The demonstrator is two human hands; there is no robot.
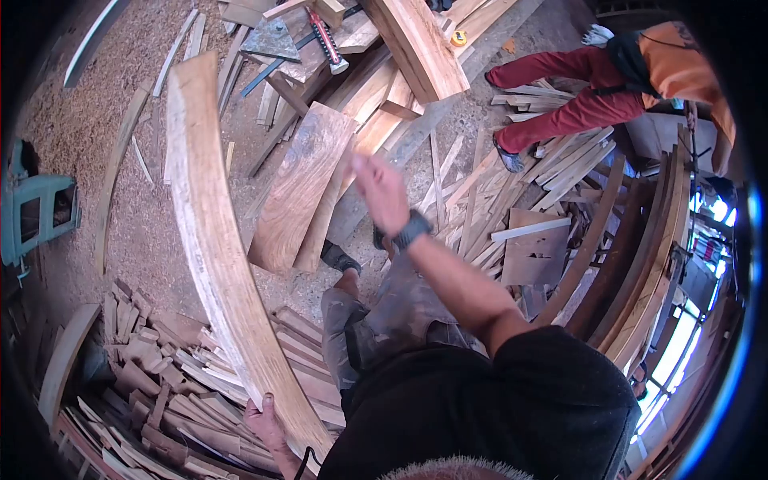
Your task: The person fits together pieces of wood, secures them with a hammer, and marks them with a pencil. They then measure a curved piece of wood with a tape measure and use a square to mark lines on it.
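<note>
My left hand [268, 424] grips the near end of a long, pale, slightly curved plank [220, 232], with fingertips over its edge. The plank stretches away from me toward the top left. My right hand [382, 192], blurred and with a dark watch [412, 229] on its wrist, is in front of me with nothing seen in it. Its fingers look stretched out, close to the edge of a wide brown board [304, 188] in this view. A second board [320, 220] lies alongside that one.
A thick timber beam [416, 48], a red-handled hammer [326, 40] and a yellow tape measure [458, 38] are at the top. Another person [592, 88] in red trousers stands top right among wood strips. Offcuts [152, 360] pile up bottom left; a green machine [40, 212] stands left.
</note>
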